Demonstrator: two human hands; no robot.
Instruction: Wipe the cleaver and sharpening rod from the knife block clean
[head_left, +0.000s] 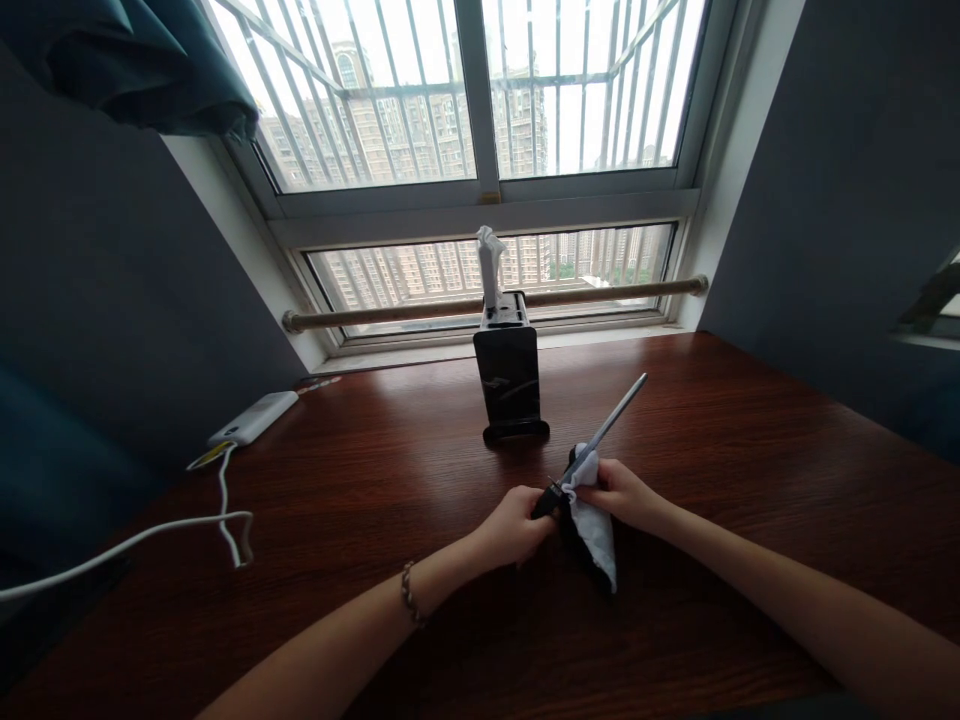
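Observation:
My left hand (519,525) is closed around the black handle of a sharpening steel (616,410). Its long grey rod slants up and away to the right, above the table. A white and black cloth (596,530) is pinched in my right hand (626,492) and wraps the rod just above the handle. The cloth's loose end hangs down toward me between my hands. Beyond my hands stands a black knife block (508,375) with slots in its top. Something white and crumpled (490,262) sticks up from it.
A reddish-brown wooden table (390,430) lies under my hands. On its left side is a white box-shaped device (255,418) with a white cable (150,535) trailing off the edge. A rail (615,293) crosses the window behind, and a blue curtain (142,70) hangs upper left.

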